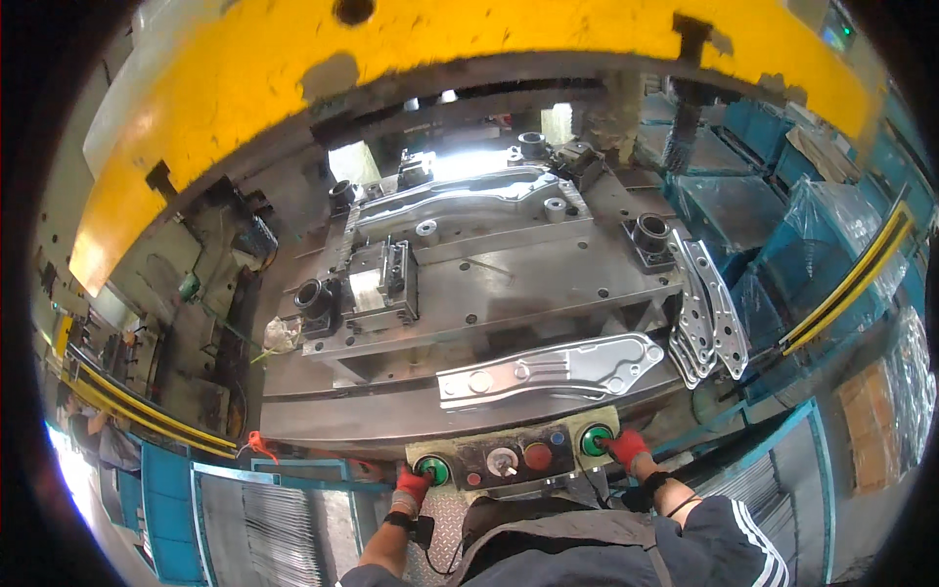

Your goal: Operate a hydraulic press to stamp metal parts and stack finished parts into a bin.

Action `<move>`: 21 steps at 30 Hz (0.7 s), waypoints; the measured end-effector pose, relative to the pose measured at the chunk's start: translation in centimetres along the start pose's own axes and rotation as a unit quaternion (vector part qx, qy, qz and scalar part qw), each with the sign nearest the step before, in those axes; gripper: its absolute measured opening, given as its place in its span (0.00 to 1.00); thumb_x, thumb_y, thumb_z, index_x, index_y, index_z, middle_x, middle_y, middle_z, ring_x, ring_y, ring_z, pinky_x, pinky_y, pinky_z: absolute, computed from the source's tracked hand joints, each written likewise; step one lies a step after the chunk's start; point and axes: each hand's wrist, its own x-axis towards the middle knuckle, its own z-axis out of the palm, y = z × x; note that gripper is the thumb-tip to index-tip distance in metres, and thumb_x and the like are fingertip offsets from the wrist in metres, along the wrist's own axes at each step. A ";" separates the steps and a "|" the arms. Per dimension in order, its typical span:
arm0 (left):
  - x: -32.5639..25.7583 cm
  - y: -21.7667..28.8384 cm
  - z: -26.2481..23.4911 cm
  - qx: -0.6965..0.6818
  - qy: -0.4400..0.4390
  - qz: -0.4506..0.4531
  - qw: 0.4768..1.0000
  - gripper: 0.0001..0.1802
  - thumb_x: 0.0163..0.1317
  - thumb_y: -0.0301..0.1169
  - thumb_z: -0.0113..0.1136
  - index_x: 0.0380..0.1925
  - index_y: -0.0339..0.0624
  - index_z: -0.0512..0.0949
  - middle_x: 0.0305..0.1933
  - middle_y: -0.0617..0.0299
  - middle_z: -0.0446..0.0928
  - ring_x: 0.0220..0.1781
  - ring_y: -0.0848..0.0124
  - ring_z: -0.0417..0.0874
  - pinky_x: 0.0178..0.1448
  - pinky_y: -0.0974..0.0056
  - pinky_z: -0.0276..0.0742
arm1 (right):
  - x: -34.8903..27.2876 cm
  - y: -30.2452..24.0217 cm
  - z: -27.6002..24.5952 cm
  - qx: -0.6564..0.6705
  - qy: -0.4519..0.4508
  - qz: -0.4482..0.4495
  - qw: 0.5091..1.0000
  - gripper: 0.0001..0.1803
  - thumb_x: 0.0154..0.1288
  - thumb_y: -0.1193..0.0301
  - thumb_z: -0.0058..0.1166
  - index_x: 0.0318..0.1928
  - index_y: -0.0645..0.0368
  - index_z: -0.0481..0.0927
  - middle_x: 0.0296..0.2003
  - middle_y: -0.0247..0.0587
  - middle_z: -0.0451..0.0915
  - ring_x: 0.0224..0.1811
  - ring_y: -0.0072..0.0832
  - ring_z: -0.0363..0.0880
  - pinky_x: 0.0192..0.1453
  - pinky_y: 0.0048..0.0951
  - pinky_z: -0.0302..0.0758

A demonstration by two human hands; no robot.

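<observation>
Both my hands wear red gloves and rest at the two ends of a control panel. At its left end my left hand reaches a green push button, with fingers stretched onto it and nothing held. My right hand touches the other green button in the same way, its fingers extended. Between them sit a large red button, a pale knob and a blue button. Just beyond the panel lies a long stamped metal part.
A similar formed part lies on the die, under a yellow press ram. Several stamped parts lean at the right edge. Guide posts rise from the corners. Blue bins and yellow guard bars flank the press.
</observation>
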 end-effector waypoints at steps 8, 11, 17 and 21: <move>-0.7 0.2 -0.3 0.062 0.048 0.022 0.997 0.47 0.55 0.40 0.67 0.68 0.29 0.54 0.65 0.42 0.70 0.66 0.56 0.72 0.68 0.60 0.68 | -0.4 -0.7 -0.8 0.018 0.003 -0.036 0.999 0.36 0.50 0.43 0.66 0.42 0.68 0.82 0.41 0.61 0.82 0.48 0.52 0.81 0.51 0.47 0.76; -0.5 -0.3 -0.1 0.173 0.073 -0.015 0.982 0.35 0.61 0.35 0.62 0.64 0.32 0.61 0.65 0.49 0.71 0.64 0.60 0.74 0.67 0.60 0.70 | -0.4 -0.5 -0.9 0.014 0.002 -0.050 0.999 0.37 0.50 0.42 0.66 0.42 0.68 0.82 0.40 0.62 0.82 0.48 0.52 0.81 0.51 0.47 0.76; 0.8 -0.8 -0.5 0.121 0.052 0.039 0.991 0.43 0.57 0.38 0.65 0.66 0.28 0.57 0.63 0.46 0.72 0.65 0.58 0.73 0.67 0.60 0.69 | -0.5 -0.6 -1.3 0.016 -0.010 -0.047 0.999 0.37 0.52 0.41 0.63 0.43 0.68 0.81 0.44 0.63 0.80 0.50 0.53 0.79 0.53 0.48 0.75; 2.2 -5.6 -3.1 0.213 0.023 0.008 0.977 0.49 0.55 0.43 0.67 0.68 0.24 0.54 0.64 0.41 0.70 0.66 0.56 0.73 0.67 0.61 0.69 | -3.2 -4.4 -4.3 -0.120 -0.081 -0.071 0.987 0.37 0.54 0.44 0.63 0.51 0.66 0.78 0.50 0.62 0.78 0.55 0.52 0.77 0.56 0.46 0.74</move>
